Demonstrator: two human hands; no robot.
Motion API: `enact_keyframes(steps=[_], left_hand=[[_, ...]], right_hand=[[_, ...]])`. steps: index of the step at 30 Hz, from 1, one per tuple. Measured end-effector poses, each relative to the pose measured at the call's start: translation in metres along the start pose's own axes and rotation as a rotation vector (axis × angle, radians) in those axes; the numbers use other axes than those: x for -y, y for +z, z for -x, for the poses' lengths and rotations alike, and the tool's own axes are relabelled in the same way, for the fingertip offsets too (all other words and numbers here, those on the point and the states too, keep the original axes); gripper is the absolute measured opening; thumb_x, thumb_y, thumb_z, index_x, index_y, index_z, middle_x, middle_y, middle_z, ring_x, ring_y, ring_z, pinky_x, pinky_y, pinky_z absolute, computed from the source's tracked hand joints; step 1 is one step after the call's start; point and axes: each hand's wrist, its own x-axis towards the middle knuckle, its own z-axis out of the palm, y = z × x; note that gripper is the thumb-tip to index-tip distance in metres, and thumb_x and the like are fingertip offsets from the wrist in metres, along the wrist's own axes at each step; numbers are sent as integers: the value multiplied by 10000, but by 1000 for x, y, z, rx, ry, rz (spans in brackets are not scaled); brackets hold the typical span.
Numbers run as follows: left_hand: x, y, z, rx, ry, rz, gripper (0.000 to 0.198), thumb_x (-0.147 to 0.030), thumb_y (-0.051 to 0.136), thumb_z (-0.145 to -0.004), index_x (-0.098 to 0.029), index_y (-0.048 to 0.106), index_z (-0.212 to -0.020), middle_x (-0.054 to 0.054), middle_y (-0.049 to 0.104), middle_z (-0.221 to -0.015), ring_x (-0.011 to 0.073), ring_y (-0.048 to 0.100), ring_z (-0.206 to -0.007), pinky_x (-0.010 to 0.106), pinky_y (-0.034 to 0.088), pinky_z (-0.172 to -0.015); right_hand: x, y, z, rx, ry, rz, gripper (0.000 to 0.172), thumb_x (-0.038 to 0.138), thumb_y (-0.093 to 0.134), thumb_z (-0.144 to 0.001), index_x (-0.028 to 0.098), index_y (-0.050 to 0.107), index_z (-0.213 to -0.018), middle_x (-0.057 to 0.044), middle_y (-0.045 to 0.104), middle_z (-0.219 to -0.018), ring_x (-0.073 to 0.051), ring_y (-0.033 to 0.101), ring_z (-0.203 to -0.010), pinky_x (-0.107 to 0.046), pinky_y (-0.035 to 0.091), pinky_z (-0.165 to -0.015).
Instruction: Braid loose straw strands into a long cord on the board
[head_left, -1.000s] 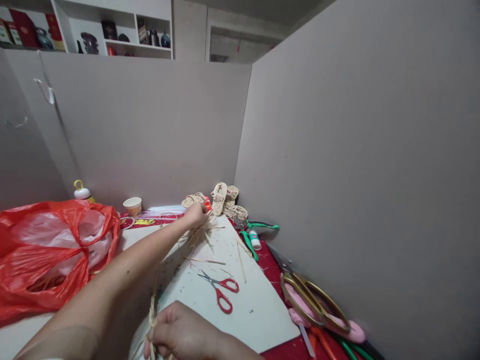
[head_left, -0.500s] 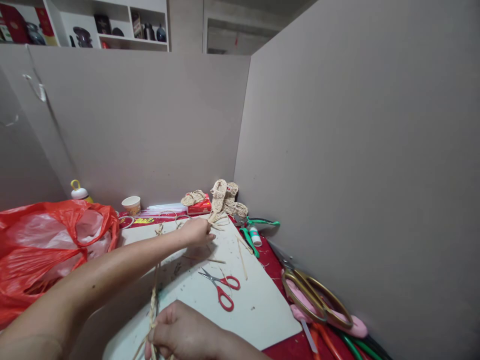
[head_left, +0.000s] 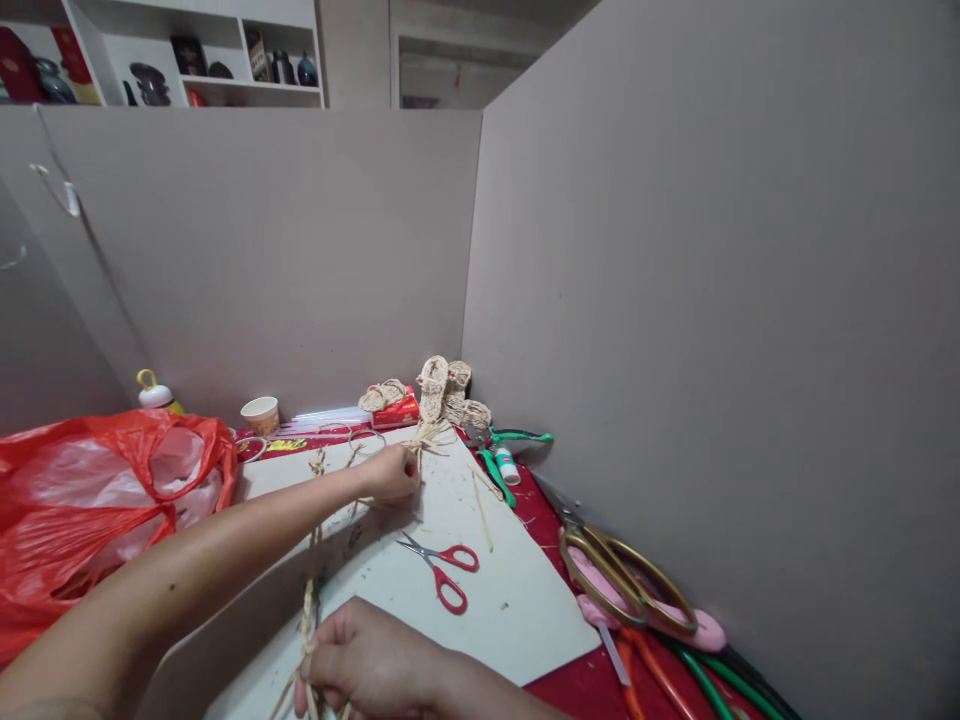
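Note:
My left hand reaches far across the white board and is closed on thin straw strands near the board's far edge. At the bottom of the view, my right hand is closed round the near end of a braided straw cord. The cord runs up the board toward my left hand. Small red-handled scissors lie shut on the board, just right of the cord.
A red plastic bag fills the left. Woven straw sandals, a paper cup and a red box stand at the back. Large gold-handled scissors, a glue bottle and green tools lie by the right partition wall.
My left hand drew back from the far sandals toward me, pulling the straw strands with it. My right hand stayed on the braid.

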Motion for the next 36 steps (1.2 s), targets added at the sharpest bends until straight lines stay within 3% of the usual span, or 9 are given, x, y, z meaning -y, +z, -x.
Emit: enact_keyframes(steps=[5,9,14,20,23,26,30,33,36], left_hand=[[5,-32,23,194,5,325,379,-200,565,-685,-153,523,-1060,51,670,-806,82,538,-509,197,406,-477],[10,-49,40,369,-18,650,440,-303,684,-631,-149,583,-1030,80,671,-897,64,545,-508,173,356,-435],[24,-50,48,288,-110,591,423,-396,719,-594,-101,653,-889,16,617,-589,61,459,-405,191,320,-407],[29,-71,58,226,-46,464,419,-483,625,-709,-105,662,-889,-80,394,-361,47,270,-313,193,208,-357],[23,-91,77,173,-23,398,325,-423,628,-728,-117,667,-830,-45,486,-434,54,353,-378,185,244,-393],[22,-102,110,123,8,272,232,-354,633,-733,-139,694,-795,22,655,-704,90,538,-618,184,375,-553],[41,-91,166,174,-63,211,191,-311,615,-740,-164,708,-817,7,675,-737,110,570,-699,201,404,-665],[61,-63,202,222,-160,141,168,-262,582,-736,-158,707,-779,-5,655,-664,98,537,-601,189,378,-585],[72,-32,225,155,-209,10,196,-207,591,-691,-170,710,-842,14,671,-723,116,546,-626,201,375,-592]], right_hand=[[3,1,0,-3,-4,0,190,163,479,-682,153,665,-644,77,410,-428,-25,297,-243,-168,173,-270],[8,4,4,-3,-3,6,195,155,458,-665,158,641,-599,81,390,-400,-21,277,-236,-156,180,-263],[7,4,5,1,1,-30,179,153,458,-655,159,630,-603,86,383,-396,-25,263,-230,-156,174,-251],[2,3,3,34,-15,-87,165,170,473,-683,151,622,-616,91,364,-378,-31,208,-216,-167,136,-235],[4,3,4,44,-3,-113,155,177,481,-690,149,614,-615,94,350,-373,-27,197,-217,-164,128,-236],[8,3,8,62,18,-136,149,182,481,-702,150,601,-620,102,321,-365,-18,169,-226,-156,114,-249],[10,3,11,102,23,-194,143,240,522,-736,144,589,-653,110,319,-378,-4,119,-247,-163,62,-271],[7,3,10,115,27,-220,182,301,573,-747,136,576,-671,111,332,-394,4,125,-260,-167,52,-286],[4,3,9,105,43,-226,223,342,593,-759,131,570,-689,108,346,-411,8,135,-269,-168,48,-297]])
